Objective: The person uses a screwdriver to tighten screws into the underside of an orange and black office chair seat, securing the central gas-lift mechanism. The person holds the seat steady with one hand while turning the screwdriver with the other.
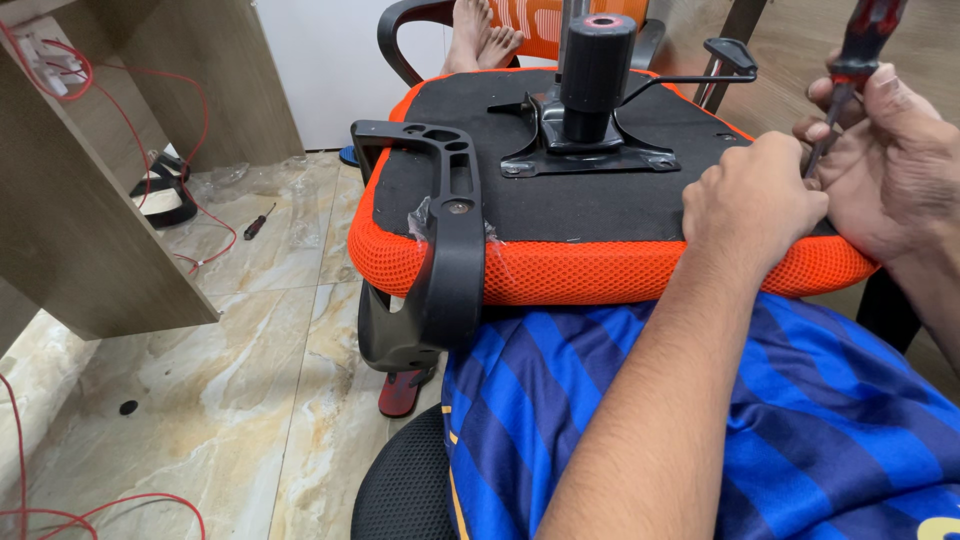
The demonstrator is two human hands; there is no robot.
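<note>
The upturned chair seat [600,215], orange mesh edge and black underside, lies across the person's lap at the centre of view. Right hand [885,165] at three o'clock has its grip wrapped around a red-and-black screwdriver [850,70], shaft angled down toward the seat's right edge. Left hand [755,205] sits just beside it, grip curled into a loose fist and pressed on the black underside; what it pinches, if anything, I cannot tell, as the tip is hidden behind the knuckles. One black armrest [445,250] is already bolted on at nine o'clock; the tilt mechanism [590,120] stands at twelve. This looks like fastening work at the right edge. Next move calls for keeping the blade square in the screw head and steady downward pressure.
</note>
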